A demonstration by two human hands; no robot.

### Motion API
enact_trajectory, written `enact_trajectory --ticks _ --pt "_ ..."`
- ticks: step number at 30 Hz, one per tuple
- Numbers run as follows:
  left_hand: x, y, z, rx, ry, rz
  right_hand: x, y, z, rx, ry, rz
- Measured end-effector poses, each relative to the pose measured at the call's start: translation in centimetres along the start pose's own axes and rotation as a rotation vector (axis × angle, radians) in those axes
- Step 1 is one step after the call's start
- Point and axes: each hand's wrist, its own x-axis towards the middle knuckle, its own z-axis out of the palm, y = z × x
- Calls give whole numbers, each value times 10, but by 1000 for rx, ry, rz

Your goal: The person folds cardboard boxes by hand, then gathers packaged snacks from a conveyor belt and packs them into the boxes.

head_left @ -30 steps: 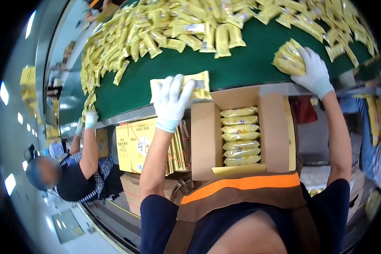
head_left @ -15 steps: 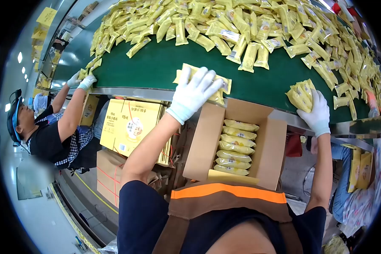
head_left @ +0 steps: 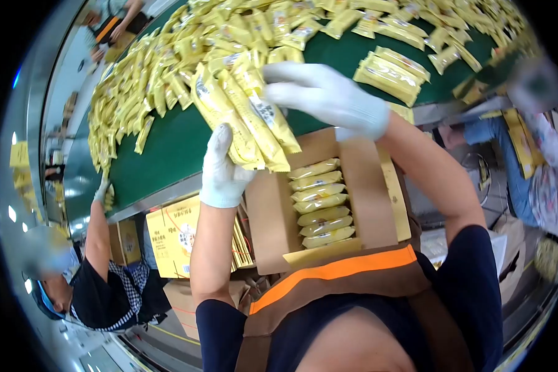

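While at least three long yellow shiny plastic packets [head_left: 252, 124] sit side by side in the white-gloved left hand [head_left: 222, 173], thumb up along the near face, that hand is closed on their lower ends. Bundle is tilted, off the belt, above the upper-left flap of the box. White-gloved right hand [head_left: 332, 96]: fingers stretched out at the bundle's right edge; can't tell if it's gripping. Open brown cardboard box [head_left: 369, 192] just below, one row of yellow packets [head_left: 319, 203] inside. Dark green flat belt [head_left: 167, 149] behind, with a loose heap of yellow packets [head_left: 167, 68]; small yellow group [head_left: 390, 74] lies right of the right hand. Yellow printed flat cartons [head_left: 170, 239] left of box. Co-worker's gloved hand [head_left: 104, 193] at far-left belt edge.
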Motion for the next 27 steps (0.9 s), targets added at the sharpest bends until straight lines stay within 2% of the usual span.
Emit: enact_trajectory --ticks 2,5,6,8,10,11,15,18,23,27 --pt "-2 -10 8 -39 52 -7 12 0 19 82 47 107" --pt "-2 -18 17 -129 100 39 13 13 31 524 252 29" --pt "0 -21 19 -158 83 78 13 12 25 861 209 122" --pt "-6 -22 12 -208 26 77 -4 10 11 1138 327 127" --pt "-20 -20 11 -224 84 48 -13 16 -2 1245 351 90" --pt "-23 -24 8 -349 -93 43 -18 23 -5 1287 380 59" --pt "-35 -31 42 -256 -168 6 -39 21 -4 1475 355 6" --pt "-44 -37 73 -234 -210 27 -48 19 8 1501 417 -14" --pt "-58 -47 94 -178 -181 85 -68 7 28 1717 212 81" --pt "-65 -49 97 -212 -209 104 -72 1 35 1750 238 132"
